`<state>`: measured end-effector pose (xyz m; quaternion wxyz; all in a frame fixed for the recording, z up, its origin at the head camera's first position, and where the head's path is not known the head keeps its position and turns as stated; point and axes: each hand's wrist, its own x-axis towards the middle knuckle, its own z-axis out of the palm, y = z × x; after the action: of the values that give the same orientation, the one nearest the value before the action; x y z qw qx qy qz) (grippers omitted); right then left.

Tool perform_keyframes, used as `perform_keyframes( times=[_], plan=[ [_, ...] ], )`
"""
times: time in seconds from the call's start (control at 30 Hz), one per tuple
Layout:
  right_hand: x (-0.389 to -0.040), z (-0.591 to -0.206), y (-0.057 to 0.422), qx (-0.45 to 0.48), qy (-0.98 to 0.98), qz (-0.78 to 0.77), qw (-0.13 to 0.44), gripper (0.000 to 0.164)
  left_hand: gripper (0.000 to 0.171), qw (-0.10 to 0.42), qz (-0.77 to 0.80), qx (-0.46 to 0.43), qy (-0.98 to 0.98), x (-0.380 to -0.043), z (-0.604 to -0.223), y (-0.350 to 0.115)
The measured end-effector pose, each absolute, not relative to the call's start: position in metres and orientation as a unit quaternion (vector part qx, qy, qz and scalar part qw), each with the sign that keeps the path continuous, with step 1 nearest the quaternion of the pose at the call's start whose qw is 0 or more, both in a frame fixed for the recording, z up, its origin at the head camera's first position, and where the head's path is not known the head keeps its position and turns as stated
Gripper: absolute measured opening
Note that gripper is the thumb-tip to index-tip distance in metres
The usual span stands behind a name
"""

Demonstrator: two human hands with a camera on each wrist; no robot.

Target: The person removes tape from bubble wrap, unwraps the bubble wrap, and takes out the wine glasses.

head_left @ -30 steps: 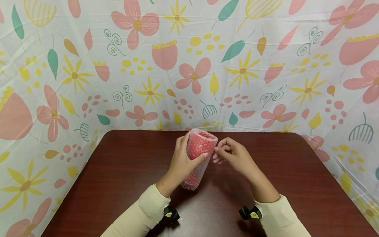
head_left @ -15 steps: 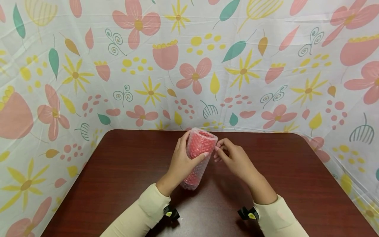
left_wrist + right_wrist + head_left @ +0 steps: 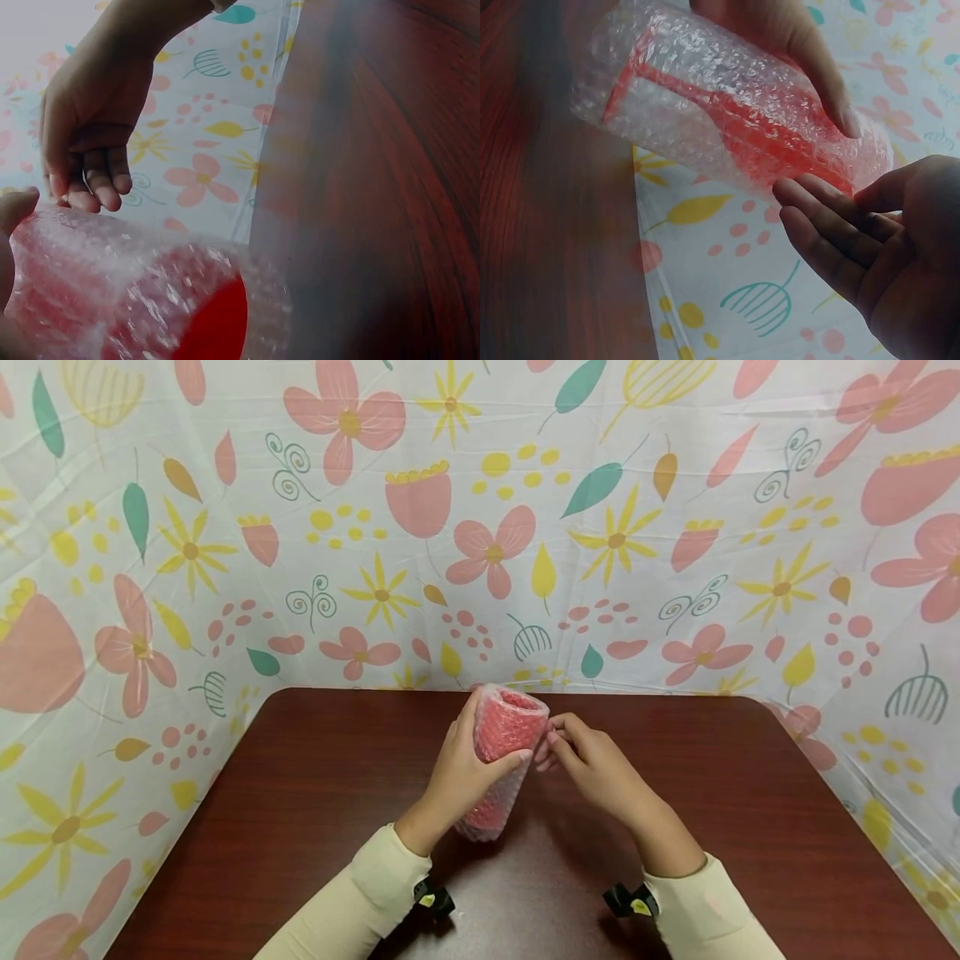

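Note:
A red stemmed goblet (image 3: 761,142), rolled in clear bubble wrap (image 3: 504,789), leans over the table with its open end up and toward the right. My left hand (image 3: 461,768) grips it from the left, thumb across the front of the wrap. At the upper right side of the roll is my right hand (image 3: 596,764). Its thumb and forefinger come together at the wrap's edge and appear to pinch it; the other fingers (image 3: 821,232) are loosely extended below. In the left wrist view, the red bowl's opening (image 3: 217,322) shows inside the wrap.
The dark red-brown wooden table (image 3: 315,777) reaches back to a white cloth backdrop (image 3: 420,635) printed with flowers and leaves. Black wrist devices (image 3: 435,900) hang below both cream sleeves (image 3: 367,885).
The wrapped goblet has shifted very slightly left and turned a little in my left hand. My right thumb and forefinger have moved slightly along the wrap's edge.

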<state>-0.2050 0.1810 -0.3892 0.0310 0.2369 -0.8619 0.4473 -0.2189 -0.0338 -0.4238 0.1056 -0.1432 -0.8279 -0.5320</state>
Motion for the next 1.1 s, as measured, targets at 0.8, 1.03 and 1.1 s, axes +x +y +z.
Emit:
perform_keyframes(
  times=[0.8, 1.03, 1.1],
  plan=[
    [-0.2099, -0.3899, 0.1899, 0.222, -0.797, 0.561, -0.006, 0.015, 0.102, 0.143, -0.543, -0.141, -0.815, -0.2166, -0.4237, -0.0315],
    [-0.2105, -0.3888, 0.1873, 0.212, -0.789, 0.577, -0.014, 0.019, 0.104, 0.125, -0.547, -0.145, -0.815, -0.2158, -0.4235, -0.0309],
    [-0.2106, -0.3886, 0.1865, 0.203, -0.794, 0.572, -0.011, 0.019, 0.105, 0.120, -0.551, -0.146, -0.813, -0.2160, -0.4234, -0.0307]
  ],
)
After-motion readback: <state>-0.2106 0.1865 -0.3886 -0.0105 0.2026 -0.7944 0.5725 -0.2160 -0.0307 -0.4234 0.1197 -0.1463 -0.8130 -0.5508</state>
